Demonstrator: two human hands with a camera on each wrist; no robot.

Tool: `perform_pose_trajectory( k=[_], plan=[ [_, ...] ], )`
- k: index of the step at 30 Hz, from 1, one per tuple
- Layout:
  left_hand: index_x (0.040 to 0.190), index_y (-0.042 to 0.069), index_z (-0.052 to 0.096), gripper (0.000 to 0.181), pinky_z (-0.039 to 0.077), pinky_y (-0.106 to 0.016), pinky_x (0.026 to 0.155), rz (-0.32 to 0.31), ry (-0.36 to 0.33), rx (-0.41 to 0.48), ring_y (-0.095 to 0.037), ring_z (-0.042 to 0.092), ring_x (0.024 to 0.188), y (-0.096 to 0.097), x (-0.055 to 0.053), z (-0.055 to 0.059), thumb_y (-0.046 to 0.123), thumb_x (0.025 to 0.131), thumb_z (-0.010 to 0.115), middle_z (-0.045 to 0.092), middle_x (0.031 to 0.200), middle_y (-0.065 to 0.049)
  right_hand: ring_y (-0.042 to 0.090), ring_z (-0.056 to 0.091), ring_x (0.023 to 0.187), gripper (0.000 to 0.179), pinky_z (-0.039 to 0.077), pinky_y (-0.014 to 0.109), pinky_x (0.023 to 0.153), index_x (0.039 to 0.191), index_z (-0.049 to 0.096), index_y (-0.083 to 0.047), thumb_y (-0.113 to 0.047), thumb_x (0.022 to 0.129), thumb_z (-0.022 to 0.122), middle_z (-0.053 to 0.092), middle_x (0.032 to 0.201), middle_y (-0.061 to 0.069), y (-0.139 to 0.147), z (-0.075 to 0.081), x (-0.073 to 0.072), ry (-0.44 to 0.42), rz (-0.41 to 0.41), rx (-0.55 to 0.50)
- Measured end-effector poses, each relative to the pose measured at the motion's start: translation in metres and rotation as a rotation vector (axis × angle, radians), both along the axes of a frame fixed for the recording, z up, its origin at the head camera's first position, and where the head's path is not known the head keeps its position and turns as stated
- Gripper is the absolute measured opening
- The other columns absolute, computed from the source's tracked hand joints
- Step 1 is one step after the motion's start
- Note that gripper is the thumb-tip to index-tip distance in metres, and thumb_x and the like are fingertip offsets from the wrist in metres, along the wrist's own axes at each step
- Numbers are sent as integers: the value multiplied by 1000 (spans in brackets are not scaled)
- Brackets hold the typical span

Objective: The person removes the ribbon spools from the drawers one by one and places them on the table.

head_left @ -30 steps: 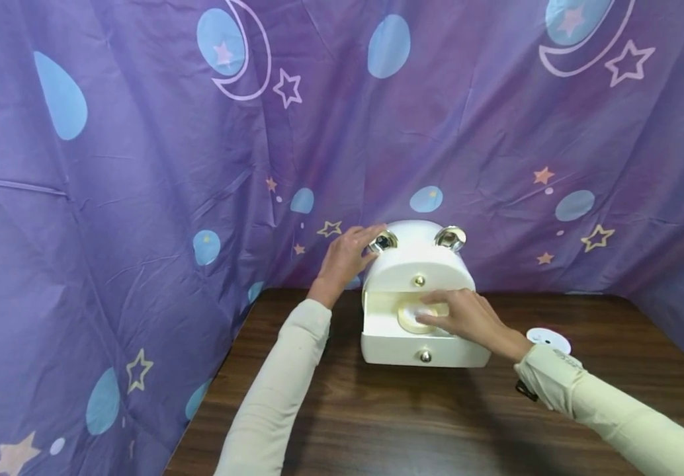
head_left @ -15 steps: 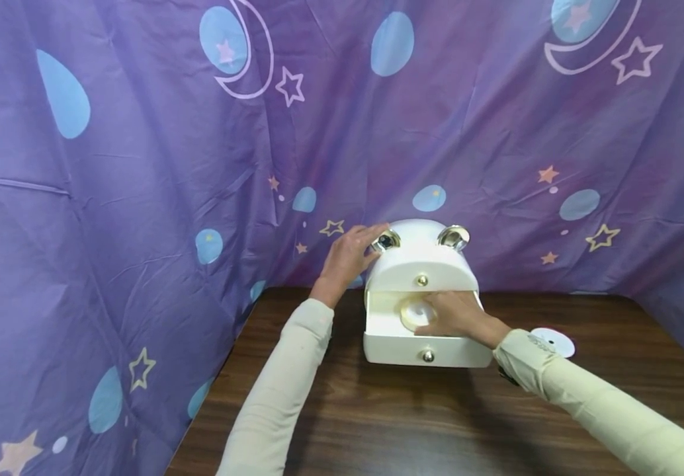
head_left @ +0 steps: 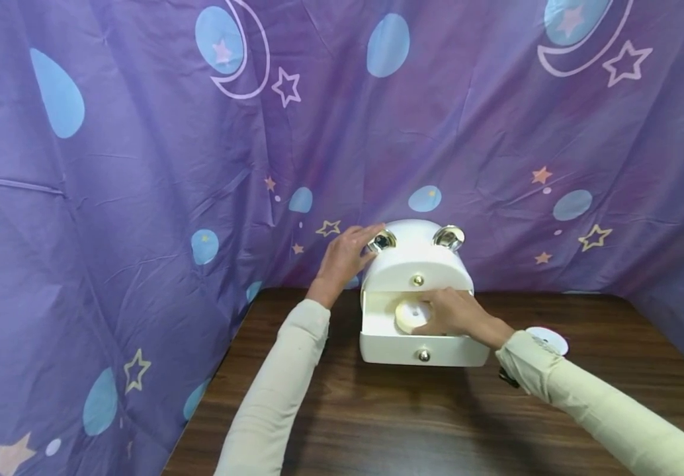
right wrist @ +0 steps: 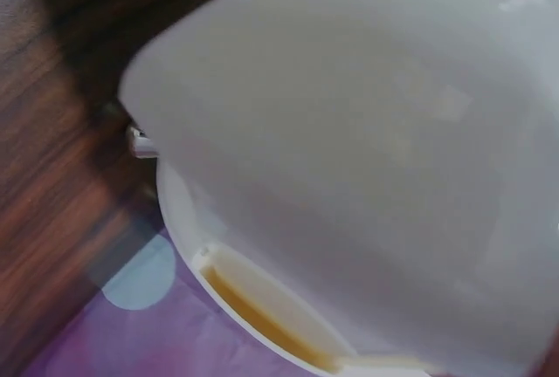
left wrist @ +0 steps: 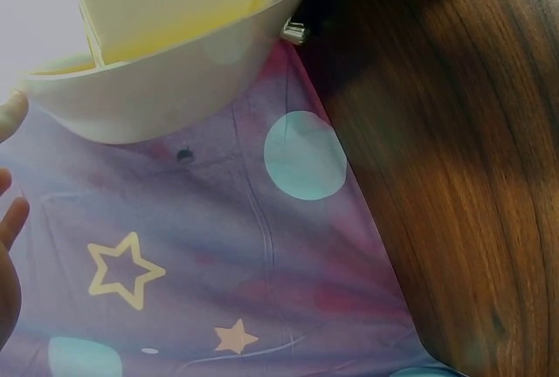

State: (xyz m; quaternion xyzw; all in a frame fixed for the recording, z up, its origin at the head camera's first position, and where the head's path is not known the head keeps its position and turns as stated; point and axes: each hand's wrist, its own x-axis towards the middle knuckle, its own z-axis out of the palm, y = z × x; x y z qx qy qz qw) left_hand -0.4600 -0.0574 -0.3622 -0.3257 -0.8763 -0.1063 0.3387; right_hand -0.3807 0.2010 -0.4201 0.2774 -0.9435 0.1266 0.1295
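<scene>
A small white cabinet [head_left: 416, 254] with two gold ear-like ornaments has its lower drawer [head_left: 389, 349] pulled out. Inside that drawer lies a flat round cream-white roll [head_left: 410, 317] with a small centre hole. My right hand [head_left: 455, 312] reaches in from the right and holds the roll's right side between thumb and fingers, hiding part of it. At the cabinet's upper left, my left hand [head_left: 342, 258] rests with extended fingers by the left gold ornament [head_left: 384, 240]. In the left wrist view, a fingertip [left wrist: 10, 113] meets the cabinet's edge.
On the brown wooden table [head_left: 378, 423], a white disc [head_left: 547, 340] with a dark centre lies right of the cabinet, partly behind the right sleeve. A purple curtain [head_left: 330, 132] patterned with stars and moons hangs close behind.
My right hand has moved from over the roll to its right side, deeper in the drawer. The roll's face now looks whiter and flatter. My left hand has stayed in place.
</scene>
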Motion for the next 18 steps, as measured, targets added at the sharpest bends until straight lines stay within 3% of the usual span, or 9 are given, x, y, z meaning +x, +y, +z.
perform_pose_trajectory(
  k=[4, 9, 14, 18],
  plan=[
    [151, 24, 56, 65, 58, -33, 99, -3, -8, 7, -21, 62, 125, 0, 0, 0, 26, 92, 81, 61, 147, 4, 10, 51, 55, 45, 45, 32, 51, 89, 72, -20, -55, 69, 92, 53, 57, -14, 3, 12, 7, -62, -28, -14],
    [151, 23, 56, 64, 58, -34, 98, -9, -4, 7, -21, 62, 124, 1, 0, -1, 26, 92, 82, 62, 146, 4, 4, 56, 47, 64, 52, 34, 58, 120, 76, -20, -57, 70, 91, 55, 49, -21, 9, 22, 18, -99, -46, -33],
    [151, 24, 56, 65, 58, -33, 98, -10, 1, -1, -21, 62, 124, 0, 0, -1, 25, 92, 82, 62, 146, 3, 9, 51, 56, 63, 45, 33, 51, 113, 76, -21, -62, 67, 90, 53, 59, -12, 13, 30, 28, -57, -51, -19],
    [151, 24, 56, 65, 59, -34, 97, -5, 11, 0, -21, 63, 123, 0, -1, 0, 26, 91, 82, 63, 145, 3, 15, 52, 64, 70, 48, 36, 53, 117, 78, -18, -64, 65, 91, 66, 78, -3, 19, 35, 36, -8, -62, -26]
  ],
)
